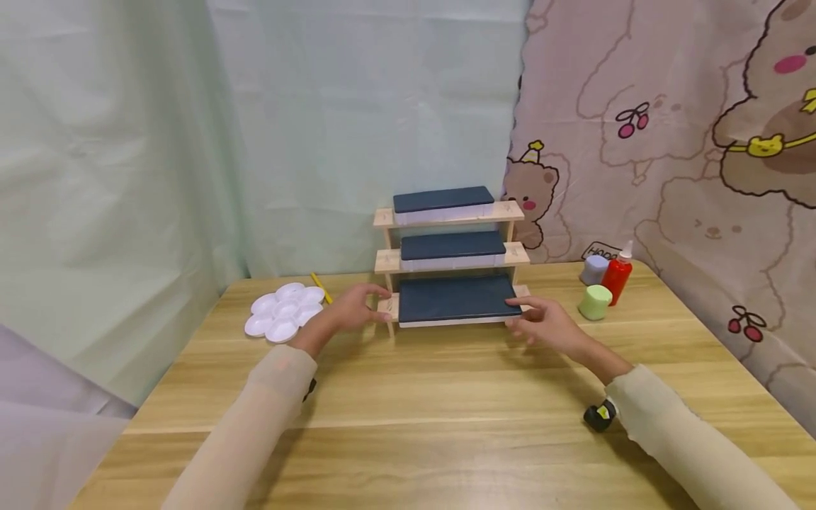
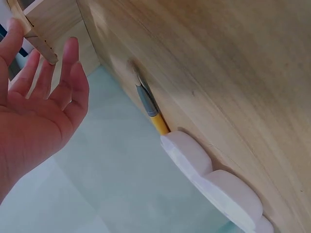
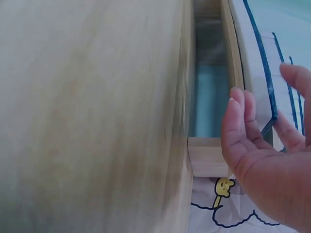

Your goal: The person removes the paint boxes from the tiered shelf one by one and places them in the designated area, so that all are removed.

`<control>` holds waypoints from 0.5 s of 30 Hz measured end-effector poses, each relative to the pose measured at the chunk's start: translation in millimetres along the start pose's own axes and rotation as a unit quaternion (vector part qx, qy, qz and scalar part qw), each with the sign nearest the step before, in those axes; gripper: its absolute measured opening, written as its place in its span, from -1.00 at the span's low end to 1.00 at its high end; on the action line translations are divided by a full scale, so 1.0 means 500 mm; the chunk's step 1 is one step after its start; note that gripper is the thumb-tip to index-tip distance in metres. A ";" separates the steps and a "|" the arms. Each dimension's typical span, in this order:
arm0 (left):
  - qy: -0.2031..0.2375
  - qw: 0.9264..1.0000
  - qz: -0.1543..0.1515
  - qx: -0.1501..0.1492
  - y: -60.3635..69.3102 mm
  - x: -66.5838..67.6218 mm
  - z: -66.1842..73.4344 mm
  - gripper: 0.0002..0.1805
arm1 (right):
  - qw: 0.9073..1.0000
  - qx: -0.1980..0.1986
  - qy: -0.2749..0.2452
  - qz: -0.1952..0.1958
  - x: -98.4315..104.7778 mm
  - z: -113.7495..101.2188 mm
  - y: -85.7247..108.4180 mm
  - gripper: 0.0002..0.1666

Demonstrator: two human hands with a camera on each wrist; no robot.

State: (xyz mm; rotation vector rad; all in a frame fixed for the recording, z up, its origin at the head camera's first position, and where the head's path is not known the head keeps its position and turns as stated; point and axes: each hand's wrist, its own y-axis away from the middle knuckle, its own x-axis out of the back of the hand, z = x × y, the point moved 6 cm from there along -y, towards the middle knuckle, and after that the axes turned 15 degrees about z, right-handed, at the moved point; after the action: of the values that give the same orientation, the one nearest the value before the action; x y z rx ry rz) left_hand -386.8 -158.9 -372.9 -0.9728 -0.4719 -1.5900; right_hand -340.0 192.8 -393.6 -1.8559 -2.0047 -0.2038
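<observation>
A wooden three-tier rack [image 1: 387, 261] holds a white box with a dark lid on each tier. My left hand [image 1: 347, 310] holds the left end of the lowest tier; in the left wrist view the hand [image 2: 41, 114] has thumb and fingers on either side of the wooden end [image 2: 43, 48]. My right hand [image 1: 553, 329] grips the right front corner of the lowest box [image 1: 455, 299], with a finger on its lid. In the right wrist view that hand [image 3: 267, 162] is around the box [image 3: 256, 63], beside the rack's wooden edge [image 3: 209, 148].
Left of the rack lie a white flower-shaped palette [image 1: 285, 310] and a yellow-handled brush [image 1: 321, 287]. On the right stand a red bottle [image 1: 616, 279], a green jar [image 1: 596, 302] and a bluish jar [image 1: 594, 269]. Curtains hang behind the wooden table [image 1: 446, 425].
</observation>
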 end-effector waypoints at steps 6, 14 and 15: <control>0.009 1.000 0.000 0.005 -0.002 -0.004 -0.008 -0.45 | 0.999 -0.041 -0.023 0.020 -0.006 0.001 -0.002 -0.40; 0.004 1.000 0.002 -0.006 -0.005 -0.006 -0.007 -0.45 | 0.994 -0.073 -0.079 0.012 -0.008 0.012 -0.007 -0.40; 0.004 1.000 0.001 -0.005 -0.005 -0.006 -0.006 -0.45 | 0.994 -0.074 -0.085 0.011 -0.008 0.014 -0.007 -0.39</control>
State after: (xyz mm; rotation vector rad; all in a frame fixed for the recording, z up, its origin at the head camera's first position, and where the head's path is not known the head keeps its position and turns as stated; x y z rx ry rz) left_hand -390.1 -158.7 -376.8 -0.9752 -0.4571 -1.5945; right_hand -344.5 191.4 -400.8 -2.0471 -2.1327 -0.1984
